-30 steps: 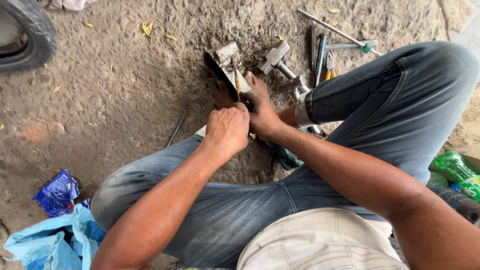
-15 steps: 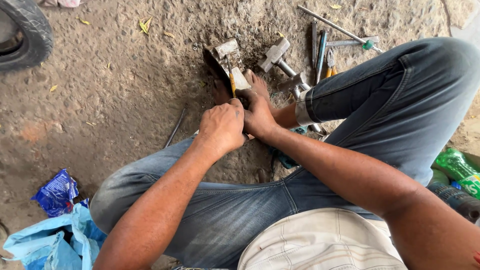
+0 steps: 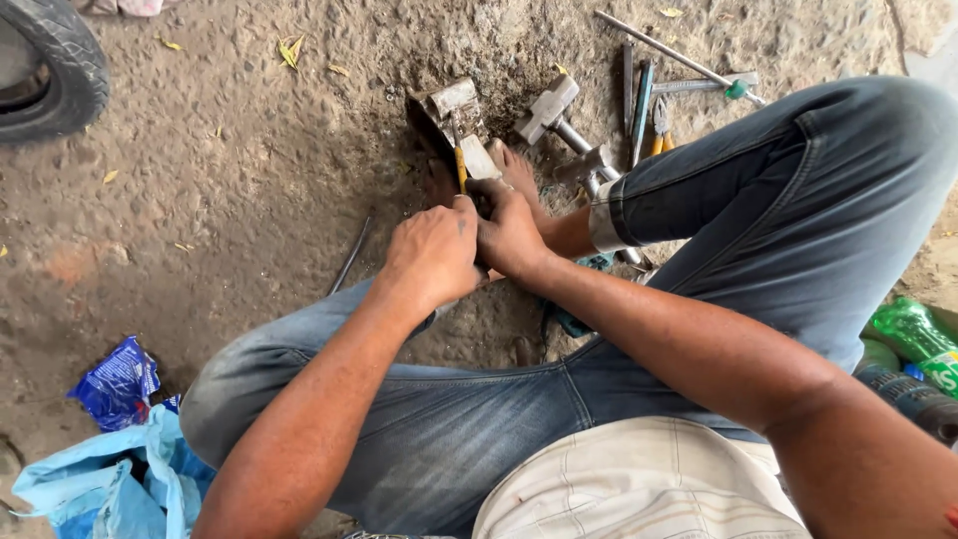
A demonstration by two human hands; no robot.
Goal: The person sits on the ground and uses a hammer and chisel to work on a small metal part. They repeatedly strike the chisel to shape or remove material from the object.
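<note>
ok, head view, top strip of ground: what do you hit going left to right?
Tyre → yellow leaves → metal block above the hands → hammer → upright tools → long rod.

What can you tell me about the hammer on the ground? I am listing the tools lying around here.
The hammer lies flat on the sandy dirt ground, beyond the person's hands and bare foot. Its blocky grey metal head looks worn and dusty and points up and right. A metal handle runs down and right toward the rolled jeans cuff, where its end is hidden. Neither hand touches it. Other long tools lie just right of it.
</note>
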